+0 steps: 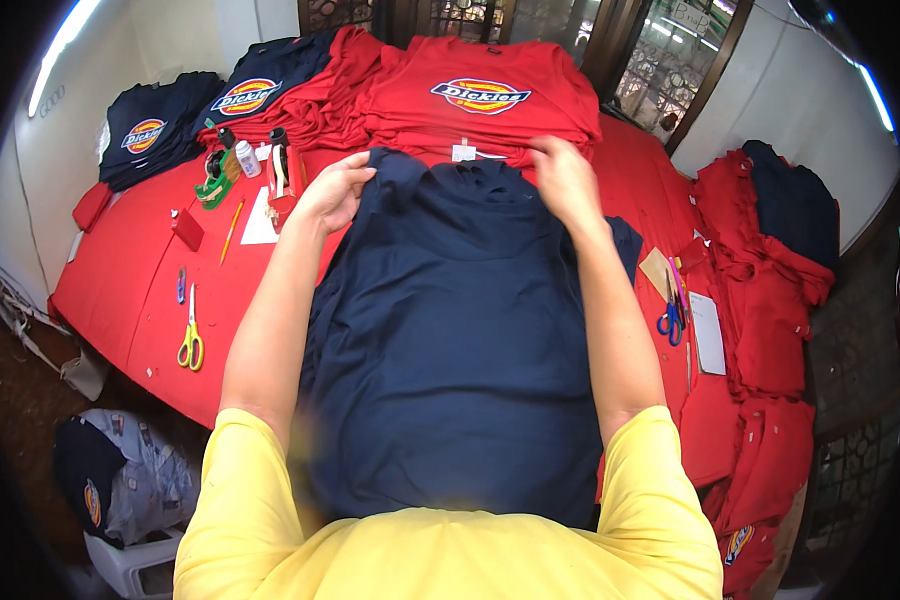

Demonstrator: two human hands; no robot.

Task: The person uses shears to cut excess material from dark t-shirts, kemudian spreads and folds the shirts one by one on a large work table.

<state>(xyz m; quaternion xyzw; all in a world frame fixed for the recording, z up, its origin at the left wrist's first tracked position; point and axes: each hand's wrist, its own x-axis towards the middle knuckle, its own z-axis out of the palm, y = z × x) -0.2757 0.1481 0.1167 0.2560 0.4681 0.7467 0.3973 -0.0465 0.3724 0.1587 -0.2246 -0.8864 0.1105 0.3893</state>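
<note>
A dark navy T-shirt [450, 330] lies spread before me on the red-covered table, its collar at the far end and its lower part against my body. My left hand [342, 192] pinches the shirt's far left corner, by the shoulder, and lifts it slightly. Over the right shoulder, close to the collar, is my right hand [567, 182]. Its bent fingers are smeared by motion, so whether they grip the cloth is unclear. Directly beyond the collar sits a stack of red T-shirts [400, 95] with a printed chest logo.
More navy shirts [160, 110] are piled at the far left. A green tape dispenser [213, 185], white bottle [247, 158], pencil [232, 230] and yellow scissors [191, 340] lie left. Blue-handled scissors [672, 320] and a white paper [708, 335] lie right, beside red garment piles [765, 330].
</note>
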